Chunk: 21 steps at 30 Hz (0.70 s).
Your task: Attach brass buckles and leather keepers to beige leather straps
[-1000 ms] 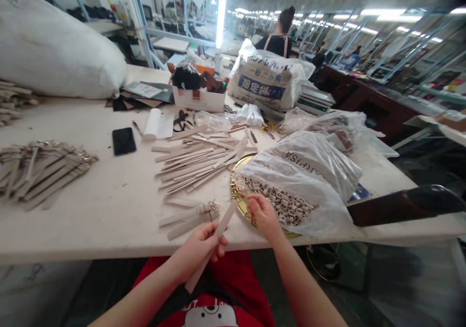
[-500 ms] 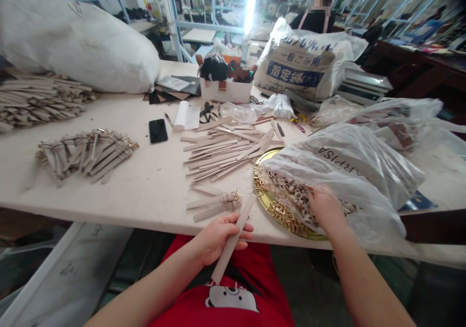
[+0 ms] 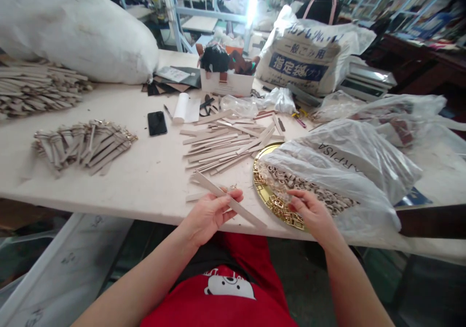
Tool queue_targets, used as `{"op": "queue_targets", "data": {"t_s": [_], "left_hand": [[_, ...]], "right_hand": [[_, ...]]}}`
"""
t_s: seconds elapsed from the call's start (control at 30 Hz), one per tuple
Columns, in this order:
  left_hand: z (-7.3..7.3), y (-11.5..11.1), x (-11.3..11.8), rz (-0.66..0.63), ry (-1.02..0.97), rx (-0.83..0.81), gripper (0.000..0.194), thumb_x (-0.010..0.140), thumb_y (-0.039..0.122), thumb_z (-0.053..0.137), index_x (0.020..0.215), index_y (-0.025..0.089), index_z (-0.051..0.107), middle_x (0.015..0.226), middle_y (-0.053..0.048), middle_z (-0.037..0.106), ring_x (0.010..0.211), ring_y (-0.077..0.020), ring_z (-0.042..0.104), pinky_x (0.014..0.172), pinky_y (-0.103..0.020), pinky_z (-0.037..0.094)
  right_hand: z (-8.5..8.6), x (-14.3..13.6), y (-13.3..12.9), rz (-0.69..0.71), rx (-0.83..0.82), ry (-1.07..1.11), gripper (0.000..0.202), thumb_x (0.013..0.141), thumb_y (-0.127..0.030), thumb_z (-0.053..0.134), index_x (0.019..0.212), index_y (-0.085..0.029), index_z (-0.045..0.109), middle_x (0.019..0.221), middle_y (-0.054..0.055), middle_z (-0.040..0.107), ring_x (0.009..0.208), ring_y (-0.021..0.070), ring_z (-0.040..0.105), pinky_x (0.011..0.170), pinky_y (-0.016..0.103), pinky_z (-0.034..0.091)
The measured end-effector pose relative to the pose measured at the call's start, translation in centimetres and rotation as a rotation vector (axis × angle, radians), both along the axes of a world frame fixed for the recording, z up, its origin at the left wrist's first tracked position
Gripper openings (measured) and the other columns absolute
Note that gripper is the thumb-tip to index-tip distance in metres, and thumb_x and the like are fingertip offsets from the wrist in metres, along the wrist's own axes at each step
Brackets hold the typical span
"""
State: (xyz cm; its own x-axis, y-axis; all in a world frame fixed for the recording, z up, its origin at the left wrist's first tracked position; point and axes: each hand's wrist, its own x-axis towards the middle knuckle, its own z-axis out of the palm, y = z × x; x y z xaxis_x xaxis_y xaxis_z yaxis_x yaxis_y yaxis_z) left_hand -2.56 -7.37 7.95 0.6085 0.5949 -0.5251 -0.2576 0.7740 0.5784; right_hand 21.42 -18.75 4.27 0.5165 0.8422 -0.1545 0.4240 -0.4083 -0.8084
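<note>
My left hand (image 3: 213, 214) is closed around a flat beige strap (image 3: 249, 214), pinched near its middle and held aslant in front of the table edge. My right hand (image 3: 310, 216) hovers at the near side of a round gold tray (image 3: 267, 150). Its thumb and fingertips are pressed together; what they hold, if anything, is too small to make out. Gold metal buckles (image 3: 282, 205) lie along the tray's left and near side. Small beige loops (image 3: 320, 187) spill from a clear plastic bag (image 3: 364, 159) resting over the tray. Behind my left hand are a few straps with buckles (image 3: 194, 197), partly hidden.
Loose beige straps (image 3: 222, 149) lie in the middle of the table. A pile of buckled straps (image 3: 85, 145), a phone (image 3: 157, 123) and a paper roll (image 3: 181, 108) are further left. A white box (image 3: 227, 83) and a stuffed sack (image 3: 309, 60) stand behind.
My right hand has come out of the loops and moved left, to the tray's near side. My left hand has risen slightly and turned the strap to slant the other way.
</note>
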Motion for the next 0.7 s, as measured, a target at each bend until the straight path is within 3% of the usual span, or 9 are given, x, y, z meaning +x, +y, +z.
{"op": "queue_targets", "data": {"t_s": [0.1, 0.23, 0.43, 0.6, 0.7], "left_hand": [[0.9, 0.4, 0.6, 0.151, -0.051, 0.046, 0.017, 0.075, 0.01, 0.054, 0.087, 0.018, 0.047, 0.098, -0.005, 0.065, 0.097, -0.0174, 0.06, 0.087, -0.036, 0.045], [0.7, 0.1, 1.0, 0.267, -0.008, 0.153, 0.016, 0.077, 0.012, 0.053, 0.09, 0.019, 0.046, 0.096, -0.002, 0.065, 0.097, -0.0163, 0.059, 0.087, -0.037, 0.045], [0.0, -0.3, 0.2, 0.351, 0.063, 0.265, 0.019, 0.077, 0.019, 0.054, 0.094, 0.02, 0.045, 0.1, -0.002, 0.064, 0.091, -0.0154, 0.061, 0.085, -0.036, 0.047], [0.0, -0.1, 0.3, 0.396, 0.048, 0.294, 0.019, 0.077, 0.022, 0.056, 0.092, 0.02, 0.045, 0.098, -0.001, 0.064, 0.091, -0.0147, 0.06, 0.082, -0.034, 0.048], [-0.3, -0.5, 0.4, 0.343, 0.065, 0.354, 0.021, 0.076, 0.024, 0.058, 0.092, 0.019, 0.046, 0.096, -0.002, 0.064, 0.091, -0.0152, 0.06, 0.084, -0.034, 0.047]], "right_hand": [[0.3, -5.0, 0.5, 0.037, 0.107, 0.604, 0.031, 0.076, -0.043, 0.055, 0.098, -0.021, 0.055, 0.076, 0.001, 0.06, 0.068, 0.0157, 0.06, 0.068, 0.032, 0.049], [0.3, -9.0, 1.7, -0.105, 0.316, 0.981, 0.028, 0.068, -0.039, 0.067, 0.09, -0.023, 0.059, 0.079, -0.001, 0.06, 0.066, 0.0111, 0.058, 0.063, 0.026, 0.051], [0.2, -9.6, 2.4, -0.237, 0.368, 1.103, 0.025, 0.064, -0.034, 0.072, 0.084, -0.024, 0.063, 0.079, -0.002, 0.062, 0.064, 0.0086, 0.057, 0.06, 0.022, 0.051], [-0.1, -10.2, 2.4, -0.289, 0.389, 1.049, 0.026, 0.063, -0.034, 0.073, 0.084, -0.022, 0.063, 0.07, -0.003, 0.061, 0.061, 0.0088, 0.058, 0.061, 0.023, 0.051], [-0.5, -10.6, 2.3, -0.269, 0.387, 0.981, 0.024, 0.066, -0.034, 0.071, 0.086, -0.022, 0.063, 0.071, -0.004, 0.062, 0.06, 0.0081, 0.058, 0.063, 0.024, 0.049]]}}
